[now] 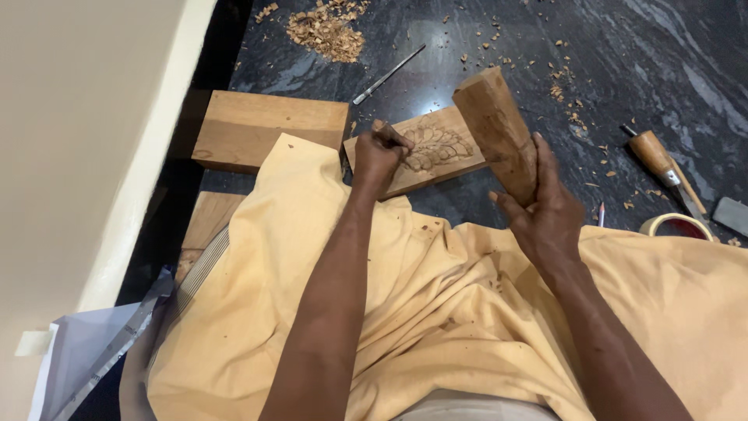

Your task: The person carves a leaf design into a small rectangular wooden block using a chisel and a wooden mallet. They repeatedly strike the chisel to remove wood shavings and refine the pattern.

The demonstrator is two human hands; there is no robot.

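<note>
A small wooden panel (pixel 456 129) with a leaf pattern carved into it lies on the dark stone floor, its near edge at my cloth-covered lap. My left hand (pixel 379 156) is closed around a chisel whose handle top (pixel 381 125) sticks out above the fist; its blade is hidden by the hand, at the panel's left part. My right hand (pixel 545 206) grips a thick wooden mallet block (pixel 495 129), held upright and tilted just right of the carving.
A plain wooden plank (pixel 265 125) lies left of the panel. Wood shavings (pixel 327 31) are piled at the top. A thin metal tool (pixel 389 74), a wooden-handled chisel (pixel 658 160), a tape roll (pixel 676 226) and a grey stone (pixel 732 214) lie around. A pale wall (pixel 78 156) stands left.
</note>
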